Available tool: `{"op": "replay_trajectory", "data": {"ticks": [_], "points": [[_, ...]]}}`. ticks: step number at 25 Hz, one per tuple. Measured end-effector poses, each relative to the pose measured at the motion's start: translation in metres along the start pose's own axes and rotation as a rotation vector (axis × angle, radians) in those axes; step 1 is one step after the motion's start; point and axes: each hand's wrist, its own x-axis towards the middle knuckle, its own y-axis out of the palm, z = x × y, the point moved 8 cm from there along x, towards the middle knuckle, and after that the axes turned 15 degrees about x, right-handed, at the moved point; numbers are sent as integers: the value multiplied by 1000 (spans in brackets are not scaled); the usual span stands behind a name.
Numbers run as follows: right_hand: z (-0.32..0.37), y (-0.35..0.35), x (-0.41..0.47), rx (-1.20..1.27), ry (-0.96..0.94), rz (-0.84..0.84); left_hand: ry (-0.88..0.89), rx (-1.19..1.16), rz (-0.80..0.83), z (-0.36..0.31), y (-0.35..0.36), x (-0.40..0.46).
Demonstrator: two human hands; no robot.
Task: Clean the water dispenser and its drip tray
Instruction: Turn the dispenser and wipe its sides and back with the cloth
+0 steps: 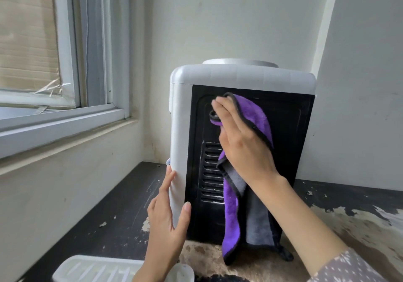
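The white water dispenser [239,75] stands on a dark worn table [104,216] with its black back panel [287,142] facing me. My right hand [242,142] presses a purple and grey cloth [234,220] flat against the upper part of that panel, and the cloth hangs down over the vent slots [210,172]. My left hand [168,216] rests open against the dispenser's white left corner, thumb on the panel's edge. The white slotted drip tray [91,268] lies on the table at the bottom left, apart from the dispenser.
A window with a white frame [65,116] and sill runs along the left wall. White walls close in behind and to the right of the dispenser. The table surface is peeling and flaked on the right [349,223].
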Motion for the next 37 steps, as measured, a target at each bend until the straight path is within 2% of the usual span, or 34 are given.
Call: {"op": "replay_trajectory", "data": {"ticks": [4, 7, 9, 11, 12, 14, 17, 19, 21, 25, 31, 35, 37], "points": [[5, 37, -3, -123, -111, 254, 17, 2, -4, 0, -1, 1], [9, 37, -14, -87, -85, 241, 44, -3, -6, -3, -1, 2], [15, 47, -38, -103, -73, 368, 55, -9, -7, -3, 0, 1], [22, 61, -75, -177, -183, 444, 59, -12, -16, -1, 0, 1], [19, 67, -96, -193, -199, 538, 60, -17, -16, -2, 0, 1], [20, 67, -127, -93, -233, 650, 61, -24, -10, -1, 2, 1], [28, 41, -123, 56, -293, 604, 48, -58, -21, 0, 0, 2], [23, 22, -82, 121, -185, 463, 23, -106, -40, 2, -2, 4], [18, 18, -44, 86, -57, 371, -4, -168, -46, 3, -3, 5], [13, 48, -52, 37, 37, 378, -31, -225, -43, 6, -3, 3], [36, 83, -144, 86, 6, 660, -24, -189, -55, 9, -1, 2], [33, 83, -162, 151, -12, 839, 0, -119, -42, 8, 0, 2], [44, 78, -161, 127, -145, 971, -3, -96, -28, 9, 0, 0]]}}
